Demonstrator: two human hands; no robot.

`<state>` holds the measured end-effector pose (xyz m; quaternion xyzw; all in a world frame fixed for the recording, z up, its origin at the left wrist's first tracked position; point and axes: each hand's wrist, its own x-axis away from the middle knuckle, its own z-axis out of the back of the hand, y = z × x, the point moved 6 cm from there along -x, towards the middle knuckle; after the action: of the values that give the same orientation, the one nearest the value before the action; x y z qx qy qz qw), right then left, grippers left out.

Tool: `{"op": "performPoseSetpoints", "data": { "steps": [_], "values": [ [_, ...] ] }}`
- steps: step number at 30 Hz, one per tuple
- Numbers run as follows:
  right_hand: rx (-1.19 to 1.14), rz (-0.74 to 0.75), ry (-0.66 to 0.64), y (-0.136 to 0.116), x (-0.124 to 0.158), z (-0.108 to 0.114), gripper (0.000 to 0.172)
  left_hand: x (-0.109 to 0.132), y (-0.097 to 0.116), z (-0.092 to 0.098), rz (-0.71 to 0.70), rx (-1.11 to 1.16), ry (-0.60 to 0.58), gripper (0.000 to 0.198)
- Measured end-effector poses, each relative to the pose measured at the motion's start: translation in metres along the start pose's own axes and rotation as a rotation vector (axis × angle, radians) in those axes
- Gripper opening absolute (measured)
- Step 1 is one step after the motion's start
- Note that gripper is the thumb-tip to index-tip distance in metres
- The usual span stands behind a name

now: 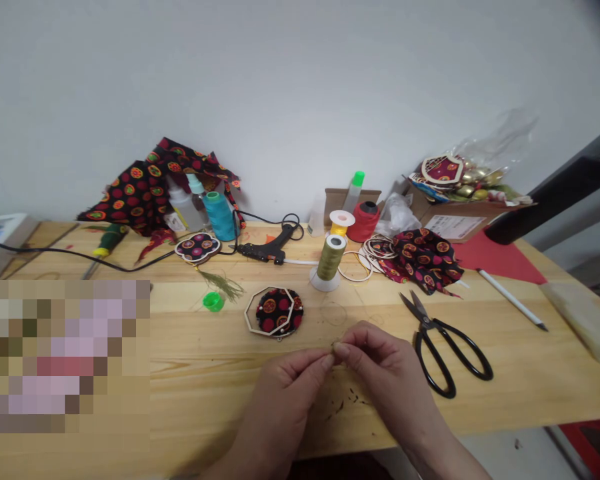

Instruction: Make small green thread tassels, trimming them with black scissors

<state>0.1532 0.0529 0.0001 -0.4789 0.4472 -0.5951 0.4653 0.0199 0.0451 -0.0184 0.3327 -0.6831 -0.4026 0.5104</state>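
Observation:
My left hand (pixel 293 393) and my right hand (pixel 380 370) meet fingertip to fingertip over the near part of the table. Both are closed in a pinch on what looks like a thin thread, mostly hidden by the fingers. Faint loops of thread lie on the wood just beyond them. Behind stands an olive thread spool (pixel 331 259). Left of it, an octagonal wooden frame (pixel 247 321) overlaps a round piece covered in dark patterned fabric (pixel 299 313). Black-handled scissors (pixel 435 325) lie with blades parted, right of my right hand.
A glue gun (pixel 267 250), a teal thread cone (pixel 221 217), a red thread cone (pixel 365 222) and patterned cloth (pixel 153 180) line the wall. Nearer are a green cap (pixel 213 302) and a tasselled ornament (pixel 198 247). A white pencil (pixel 513 300) and a cardboard box (pixel 445 217) are right.

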Motion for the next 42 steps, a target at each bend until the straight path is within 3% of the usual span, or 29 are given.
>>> {"op": "performPoseSetpoints", "data": {
  "steps": [10,21,32,38,42],
  "values": [
    [-0.18,-0.083,-0.01,0.006,0.0,-0.001,0.02,-0.001,-0.005,0.001,0.052,0.025,0.013,0.023],
    [0.011,-0.012,0.006,0.008,0.002,-0.001,0.018,-0.001,0.001,0.002,0.007,-0.029,0.024,0.024],
    [-0.168,-0.056,-0.015,0.007,0.002,-0.003,0.02,0.001,0.001,0.002,0.023,-0.004,0.024,0.023],
    [-0.37,-0.238,-0.141,0.02,0.002,-0.005,0.025,0.0,0.001,0.0,0.048,-0.022,-0.005,0.025],
    [-0.385,-0.259,-0.224,0.02,0.0,-0.008,0.023,0.0,0.001,-0.001,0.018,-0.058,-0.013,0.023]
  ]
}}
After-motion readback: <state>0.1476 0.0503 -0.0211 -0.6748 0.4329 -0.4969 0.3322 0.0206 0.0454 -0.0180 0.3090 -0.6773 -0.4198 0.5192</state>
